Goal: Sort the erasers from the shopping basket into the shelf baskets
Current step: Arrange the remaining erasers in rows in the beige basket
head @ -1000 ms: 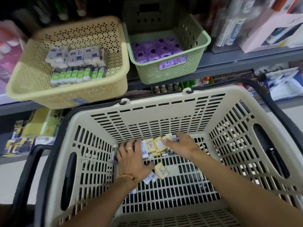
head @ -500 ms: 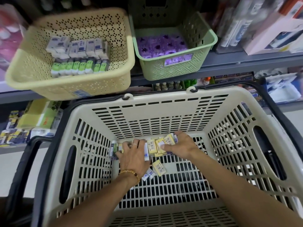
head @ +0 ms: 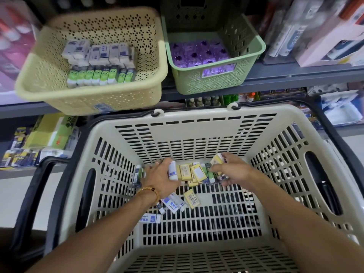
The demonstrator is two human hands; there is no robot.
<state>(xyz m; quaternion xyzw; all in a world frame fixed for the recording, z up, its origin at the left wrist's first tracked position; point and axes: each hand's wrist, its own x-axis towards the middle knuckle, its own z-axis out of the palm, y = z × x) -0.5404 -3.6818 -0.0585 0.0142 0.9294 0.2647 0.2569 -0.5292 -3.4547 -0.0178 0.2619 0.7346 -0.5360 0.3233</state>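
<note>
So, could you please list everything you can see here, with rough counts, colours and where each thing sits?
Shopping basket: one, beige with black handles, in front below the shelf.
Yellow erasers: several, lying at the far end of the shopping basket floor between both hands.
White and blue erasers: a few, loose on the basket floor near the left wrist.
Cream shelf basket: one, upper left, holding white erasers and green ones in rows.
Green shelf basket: one, upper middle, holding purple items.
Shelf: grey, with blurred boxes at right.
Left hand: grip on a white eraser.
Right hand: curled round a yellow eraser.
</note>
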